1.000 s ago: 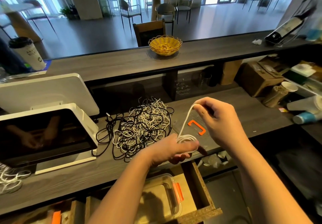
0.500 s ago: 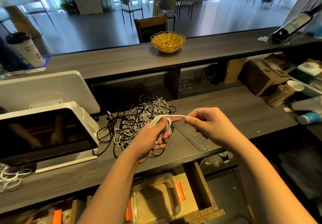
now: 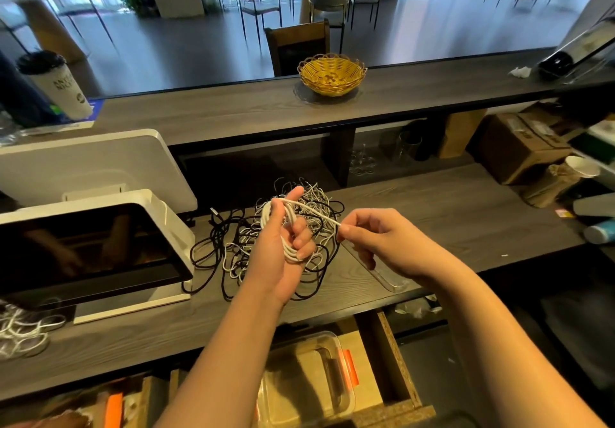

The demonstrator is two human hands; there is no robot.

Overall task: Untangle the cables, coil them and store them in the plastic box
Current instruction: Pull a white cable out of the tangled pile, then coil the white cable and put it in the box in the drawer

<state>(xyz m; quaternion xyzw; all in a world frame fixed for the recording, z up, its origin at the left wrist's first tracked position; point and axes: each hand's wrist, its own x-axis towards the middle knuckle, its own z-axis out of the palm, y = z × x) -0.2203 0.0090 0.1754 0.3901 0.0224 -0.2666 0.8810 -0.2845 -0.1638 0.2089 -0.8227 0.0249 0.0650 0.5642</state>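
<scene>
No legible text on anything.

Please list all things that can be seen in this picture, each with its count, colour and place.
white cable: one, white, coiled around the left hand, free end pinched by the right hand
cable pile: one tangle, black and white, on the lower counter behind the hands
plastic box: one, clear with orange clips, in the open drawer below
clear lid: one, transparent, on the lower counter under the right hand
screen terminal: one, white with black screen, left
wicker basket: one, yellow, upper counter
paper cup: one, white with black lid, upper counter, left
cardboard box: one, brown, right
left hand: one, holds the coil
right hand: one, pinches the cable end
</scene>
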